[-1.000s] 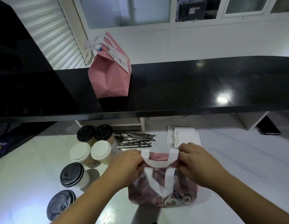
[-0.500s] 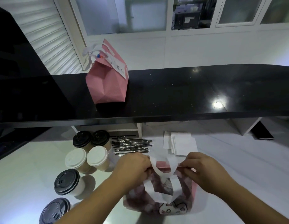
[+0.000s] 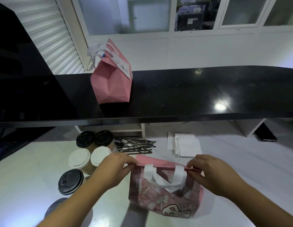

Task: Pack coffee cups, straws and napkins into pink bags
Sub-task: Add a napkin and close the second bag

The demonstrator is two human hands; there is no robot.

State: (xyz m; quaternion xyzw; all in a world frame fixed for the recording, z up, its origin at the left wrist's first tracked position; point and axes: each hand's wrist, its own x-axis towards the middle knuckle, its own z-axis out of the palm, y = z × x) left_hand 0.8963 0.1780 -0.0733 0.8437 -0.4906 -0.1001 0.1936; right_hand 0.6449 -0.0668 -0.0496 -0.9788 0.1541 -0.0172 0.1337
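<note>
At the worktop's near edge, now pinching the bag (image 3: 165, 192) rim apart with left hand (image 3: 115, 169) and right hand (image 3: 212, 172), handles (image 3: 165, 176) dropped, readying it for filling.

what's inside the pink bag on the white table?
Cannot tell. The left hand and right hand pinch the pink bag at its top edge, which looks pressed flat, so the interior is hidden.

Café service counter — lidded takeaway cups (image 3: 80, 158), wrapped straws (image 3: 136, 145), black countertop (image 3: 191, 92).
</note>
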